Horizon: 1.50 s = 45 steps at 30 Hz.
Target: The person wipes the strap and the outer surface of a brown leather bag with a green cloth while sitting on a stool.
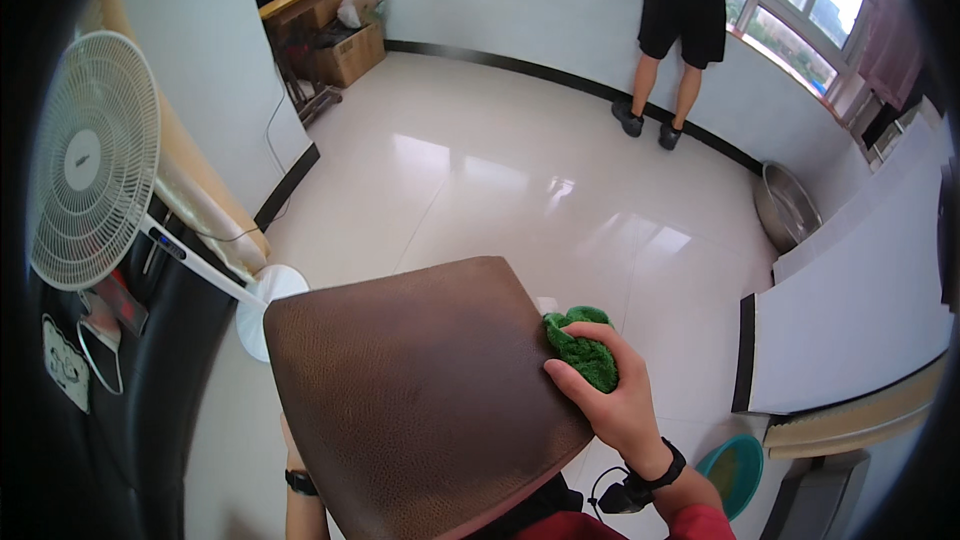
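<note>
A brown leather-look panel, perhaps a seat or stool top [420,390], fills the lower middle of the view, tilted in front of me. At its right edge my right hand [611,390] grips a bunched green cloth [581,349], with the thumb near the panel's edge. My left hand [291,441] is mostly hidden behind the panel's left side; only a little of it and the wrist with a black band show, so its fingers cannot be seen.
A white standing fan [94,157] is at the left by a black sofa [161,390]. A teal basin [739,476] lies low right, a metal basin [786,206] farther off. A person [682,22] stands at the windows. Cardboard boxes [352,56] sit by a wooden table [300,0].
</note>
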Motion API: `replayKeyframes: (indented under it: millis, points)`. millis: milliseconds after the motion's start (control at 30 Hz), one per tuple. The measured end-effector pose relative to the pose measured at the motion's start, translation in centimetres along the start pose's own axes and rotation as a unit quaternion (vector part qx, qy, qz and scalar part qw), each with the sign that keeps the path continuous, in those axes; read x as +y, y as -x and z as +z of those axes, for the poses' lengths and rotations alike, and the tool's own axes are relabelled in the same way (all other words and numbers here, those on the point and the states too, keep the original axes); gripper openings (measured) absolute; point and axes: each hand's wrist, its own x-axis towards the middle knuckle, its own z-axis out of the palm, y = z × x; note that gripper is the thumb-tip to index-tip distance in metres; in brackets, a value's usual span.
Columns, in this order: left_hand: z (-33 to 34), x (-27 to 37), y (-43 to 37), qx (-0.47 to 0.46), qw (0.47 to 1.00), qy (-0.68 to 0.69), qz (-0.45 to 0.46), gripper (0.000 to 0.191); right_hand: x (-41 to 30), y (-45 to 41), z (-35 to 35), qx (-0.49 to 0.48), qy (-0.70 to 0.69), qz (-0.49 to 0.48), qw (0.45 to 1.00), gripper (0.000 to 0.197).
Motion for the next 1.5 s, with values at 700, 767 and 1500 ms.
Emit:
replayKeyframes:
  millis: [700, 767, 1500]
  points:
    - [4.3, 1.5, -3.7, -0.066, 0.992, 0.066, -0.079, 0.063, -9.6, -6.4, 11.5, -0.402, 0.146, -0.418, 0.801, 0.043]
    - [4.5, 2.3, -2.9, -0.066, 0.992, 0.069, -0.087, 0.063, -9.3, -3.7, 12.2, -0.455, 0.145, -0.485, 0.733, 0.039]
    - [15.5, 14.1, 2.5, 0.006, 0.878, -0.417, 0.236, 0.031, -6.8, -10.5, 12.5, -0.303, 0.222, -0.446, 0.812, 0.03]
